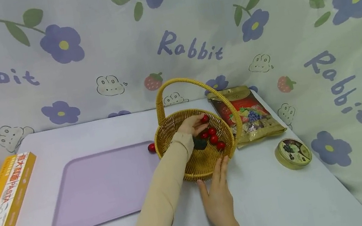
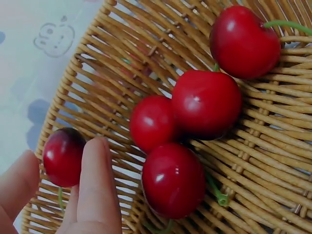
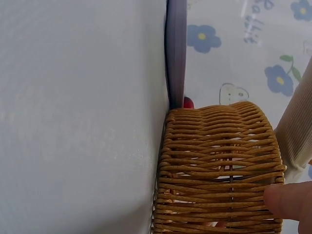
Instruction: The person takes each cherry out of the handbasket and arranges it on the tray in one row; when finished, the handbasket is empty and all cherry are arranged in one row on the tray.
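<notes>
A round wicker basket (image 1: 199, 168) with a tall arched handle is tilted so that its inside faces me. My left hand (image 1: 188, 125) reaches into it and holds a dark red cherry (image 2: 62, 158) at its fingertips, close to the far wall. That cherry's green stem hangs below it. Several other red cherries (image 2: 207, 105) with green stems lie in the basket beside these fingers. Against the basket's near outer side rests my right hand (image 1: 219, 202), fingers straight and pointing up at the rim. One fingertip (image 3: 287, 200) touches the wickerwork in the right wrist view.
A lilac tray (image 1: 107, 189) lies left of the basket, with a loose cherry (image 1: 151, 148) between them. Far left is a yellow pasta box (image 1: 4, 206). Behind and right of the basket lie a gold-and-red snack bag (image 1: 249, 115) and a round gold tin (image 1: 293, 153).
</notes>
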Demonstrator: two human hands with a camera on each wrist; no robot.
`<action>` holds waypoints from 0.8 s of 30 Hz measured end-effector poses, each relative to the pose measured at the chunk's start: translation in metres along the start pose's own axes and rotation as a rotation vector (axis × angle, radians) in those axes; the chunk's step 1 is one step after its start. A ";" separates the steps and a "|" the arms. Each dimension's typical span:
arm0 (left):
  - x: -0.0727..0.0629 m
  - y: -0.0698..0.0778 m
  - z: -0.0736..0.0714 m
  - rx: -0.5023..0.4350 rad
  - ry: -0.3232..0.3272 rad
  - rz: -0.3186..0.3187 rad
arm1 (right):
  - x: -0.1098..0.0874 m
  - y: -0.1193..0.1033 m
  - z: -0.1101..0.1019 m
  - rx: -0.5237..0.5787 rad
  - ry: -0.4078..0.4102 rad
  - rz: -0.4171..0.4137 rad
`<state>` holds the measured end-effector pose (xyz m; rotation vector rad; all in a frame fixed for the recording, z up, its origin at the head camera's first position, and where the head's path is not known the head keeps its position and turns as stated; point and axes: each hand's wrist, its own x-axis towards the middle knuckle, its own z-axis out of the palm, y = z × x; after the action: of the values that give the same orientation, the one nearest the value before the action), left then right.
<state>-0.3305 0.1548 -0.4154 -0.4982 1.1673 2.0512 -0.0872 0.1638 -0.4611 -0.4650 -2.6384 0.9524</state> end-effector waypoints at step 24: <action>-0.067 0.050 -0.082 0.220 -0.292 0.073 | -0.002 -0.004 -0.005 -0.023 -0.035 -0.060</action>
<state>-0.3235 0.0419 -0.3866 -0.0472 1.2254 1.9462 -0.0840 0.1628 -0.4556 -0.3753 -2.6815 0.9205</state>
